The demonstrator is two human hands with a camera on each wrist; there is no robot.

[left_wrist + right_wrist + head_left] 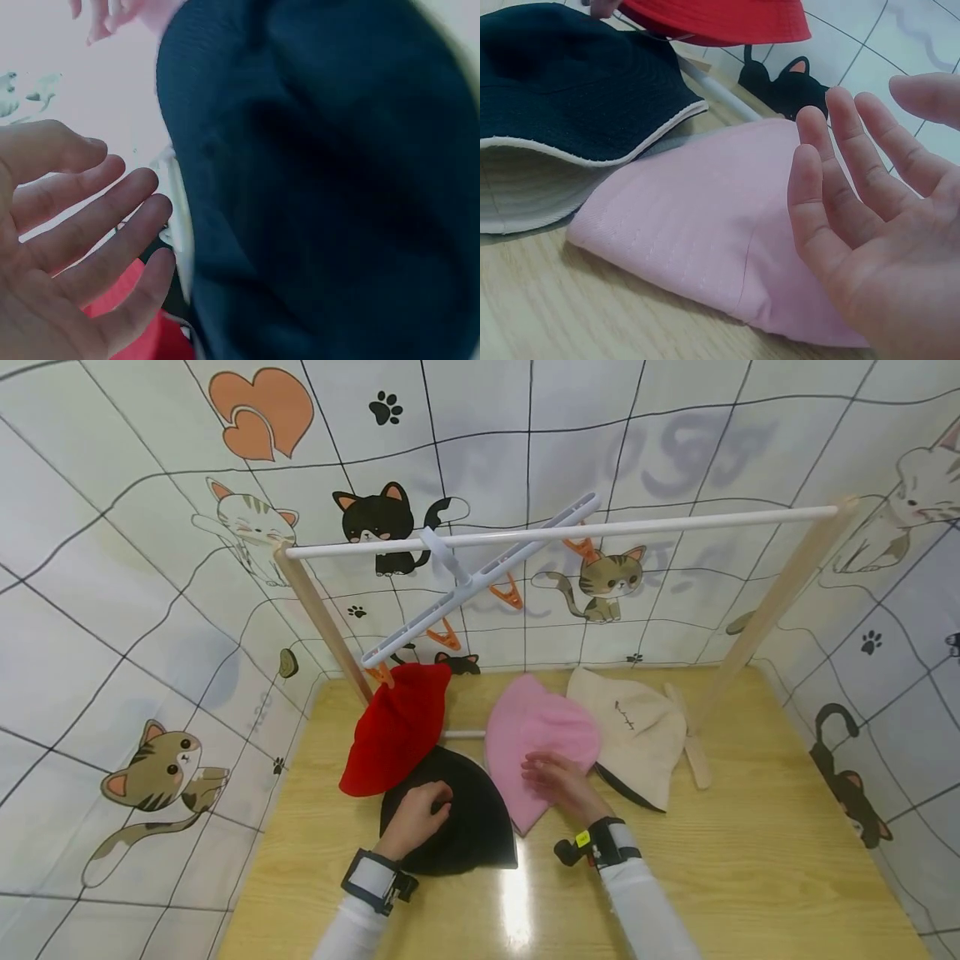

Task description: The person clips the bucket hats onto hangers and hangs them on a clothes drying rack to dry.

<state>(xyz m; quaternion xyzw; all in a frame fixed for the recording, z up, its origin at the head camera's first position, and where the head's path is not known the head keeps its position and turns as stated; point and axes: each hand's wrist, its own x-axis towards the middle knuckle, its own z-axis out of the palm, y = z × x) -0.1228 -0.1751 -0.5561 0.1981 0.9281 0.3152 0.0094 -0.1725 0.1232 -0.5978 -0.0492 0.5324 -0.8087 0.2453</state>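
A black bucket hat with a pale lining lies on the table at the front. My left hand hovers over its left part, fingers relaxed, holding nothing. Beside it is a pink bucket hat, with my right hand above its brim, fingers loosely spread in the right wrist view. A red bucket hat hangs from an orange clip at the low left end of a light blue hanger. That hanger tilts down to the left on the white rod. Its other orange clips hold nothing.
A cream bucket hat with dark writing lies right of the pink one, near the rack's right foot. Wooden posts carry the rod at both ends. Behind the wooden table stands a cat-patterned wall covering.
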